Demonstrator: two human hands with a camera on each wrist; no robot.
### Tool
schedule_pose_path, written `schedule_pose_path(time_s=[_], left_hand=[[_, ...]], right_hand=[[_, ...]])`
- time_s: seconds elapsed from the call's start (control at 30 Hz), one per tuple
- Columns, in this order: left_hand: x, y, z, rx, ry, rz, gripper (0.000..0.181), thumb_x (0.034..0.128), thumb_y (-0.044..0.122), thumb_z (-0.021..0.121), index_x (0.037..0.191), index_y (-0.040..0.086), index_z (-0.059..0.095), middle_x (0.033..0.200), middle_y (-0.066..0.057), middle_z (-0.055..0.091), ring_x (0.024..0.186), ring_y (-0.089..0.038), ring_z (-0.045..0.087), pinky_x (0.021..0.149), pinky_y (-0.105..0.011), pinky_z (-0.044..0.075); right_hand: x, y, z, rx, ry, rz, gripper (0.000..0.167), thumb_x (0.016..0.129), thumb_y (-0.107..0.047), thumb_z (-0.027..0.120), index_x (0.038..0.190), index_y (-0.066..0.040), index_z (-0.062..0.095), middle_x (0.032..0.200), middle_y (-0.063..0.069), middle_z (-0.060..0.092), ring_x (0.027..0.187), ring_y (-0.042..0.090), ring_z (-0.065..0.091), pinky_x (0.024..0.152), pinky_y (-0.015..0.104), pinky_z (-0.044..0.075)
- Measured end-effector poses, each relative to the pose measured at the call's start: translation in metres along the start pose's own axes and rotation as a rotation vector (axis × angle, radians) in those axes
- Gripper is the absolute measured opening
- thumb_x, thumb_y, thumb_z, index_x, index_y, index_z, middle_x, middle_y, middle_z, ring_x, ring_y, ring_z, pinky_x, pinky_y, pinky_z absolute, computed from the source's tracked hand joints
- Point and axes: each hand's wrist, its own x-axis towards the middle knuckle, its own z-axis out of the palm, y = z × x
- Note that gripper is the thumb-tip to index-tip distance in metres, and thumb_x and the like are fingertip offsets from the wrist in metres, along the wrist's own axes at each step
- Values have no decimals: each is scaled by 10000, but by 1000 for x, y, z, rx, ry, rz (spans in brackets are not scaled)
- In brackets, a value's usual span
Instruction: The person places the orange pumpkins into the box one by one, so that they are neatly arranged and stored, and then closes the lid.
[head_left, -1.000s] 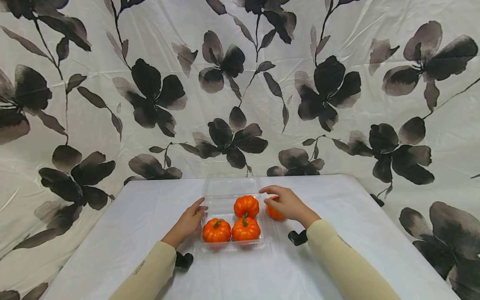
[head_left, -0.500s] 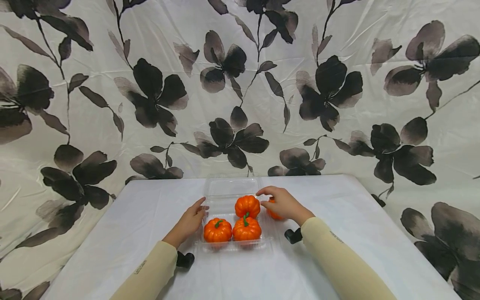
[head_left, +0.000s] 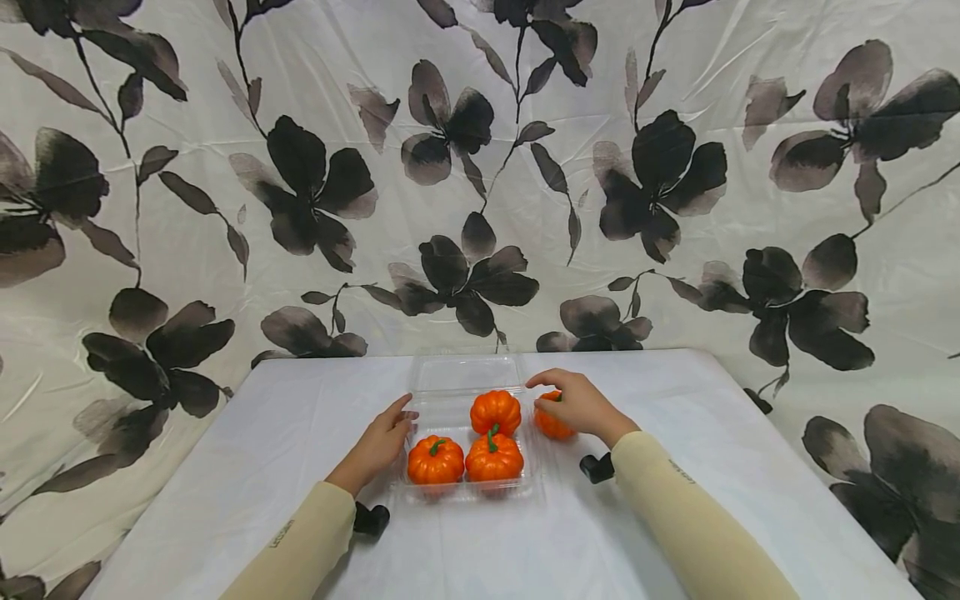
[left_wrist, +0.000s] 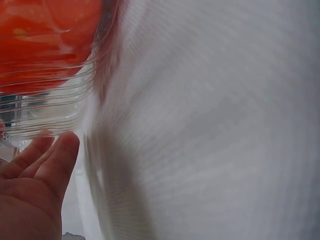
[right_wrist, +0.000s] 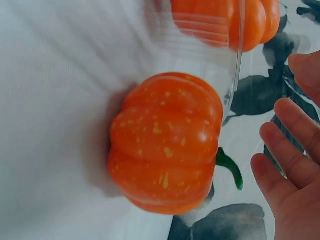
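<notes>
Three small orange pumpkins sit in a clear plastic clamshell box [head_left: 472,492]: a front-left pumpkin [head_left: 435,460], a front-right pumpkin [head_left: 494,458] and a back-right pumpkin [head_left: 496,412]. My left hand [head_left: 381,440] touches the box's left side with its fingertips, fingers straight. Outside the box on the right, a fourth pumpkin [right_wrist: 167,142] with a green stem stands on the table. Over it hovers my right hand [head_left: 581,407], fingers spread and apart from it in the right wrist view. The box's back-left compartment holds no pumpkin.
The clear lid [head_left: 467,373] lies folded back behind the box, near the table's far edge. A white cloth covers the table [head_left: 300,433]. Behind it hangs a floral curtain [head_left: 555,275].
My right hand shifts slightly left over the outer pumpkin, then back right, showing more of it now. The left hand keeps its place at the box.
</notes>
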Motion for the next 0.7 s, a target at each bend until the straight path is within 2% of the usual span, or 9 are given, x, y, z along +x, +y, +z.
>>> schedule_pose_path(time_s=[0.23,0.47,0.7], left_hand=[[0,-2,0,5,-2,5,569,1019,246,387,1550,143,213,1444,-161,499,1288,-343,520,1084,-578,368],[2,-3,0,-1,-4,16,565,1019,241,382,1549,135,216,1439,-165,503,1287,-344,519,1092,-581,358],[1,-3,0,-1,-2,15,561,1022,237,379,1549,138,217,1437,-161,507,1286,-345,518,1095,-576,360]], right_hand=[[-2,7,-1,-16,24,-3,278,892,-224,657,1169,-230,666,1294,30,616,1090,304,606,948,456,519],[-2,15,-2,-12,27,33,309,877,-233,678,1186,-230,661,1330,45,597,1239,338,529,1037,516,453],[-5,19,-5,8,38,39,363,862,-210,682,1223,-185,647,1352,66,583,1288,340,496,1078,546,403]])
